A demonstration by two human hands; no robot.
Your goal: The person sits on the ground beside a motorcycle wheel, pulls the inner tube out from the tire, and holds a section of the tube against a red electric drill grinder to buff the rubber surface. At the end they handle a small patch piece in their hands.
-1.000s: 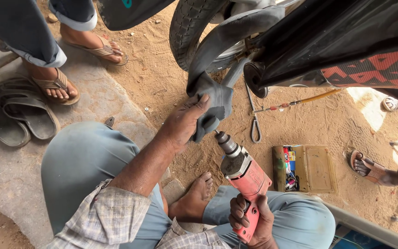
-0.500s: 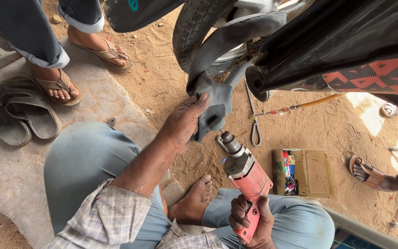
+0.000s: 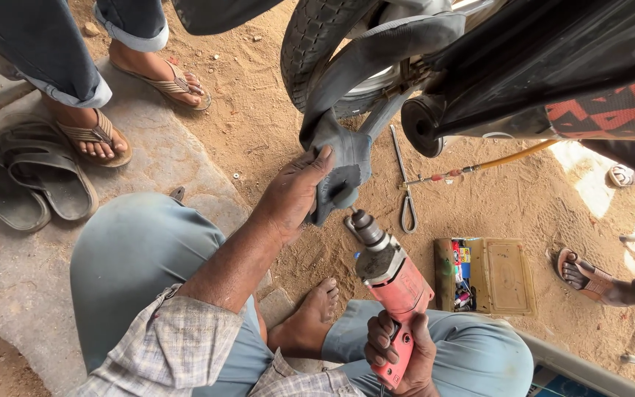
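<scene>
My left hand [image 3: 294,192] grips the lower end of a grey mudguard flap [image 3: 343,165] that hangs from the rear of a motorbike, beside its tyre [image 3: 314,40]. My right hand [image 3: 400,351] holds the handle of a pink electric drill [image 3: 393,281]. The drill's chuck points up toward the flap's lower edge, just below my left fingers. I squat with both knees in grey-blue trousers, and my bare foot [image 3: 310,317] rests on the sandy ground between them.
A person in sandals [image 3: 97,136] stands at upper left, next to a spare pair of grey slippers [image 3: 20,180]. A metal rod with a loop [image 3: 406,198], a yellow cable [image 3: 494,163] and an open small tool box [image 3: 483,273] lie on the sand. Another sandalled foot [image 3: 586,273] is at the right.
The drill's tip has come a little closer to the flap held by my left hand. The view has shifted slightly; both grips are unchanged.
</scene>
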